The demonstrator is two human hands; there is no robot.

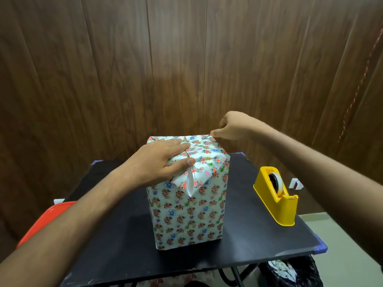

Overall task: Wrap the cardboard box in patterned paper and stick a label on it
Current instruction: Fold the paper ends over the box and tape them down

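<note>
Your hands work the box top.
Left hand (pixel 163 162) presses flat on folded patterned paper (pixel 204 156); right hand (pixel 232 126) pinches the box's (pixel 186 216) far-right corner.

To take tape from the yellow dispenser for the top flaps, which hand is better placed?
Probably the right hand. The tape dispenser stands on its side of the wrapped box, while the left hand lies flat on the folded flaps, seemingly keeping them down. The right only pinches the far corner.
</note>
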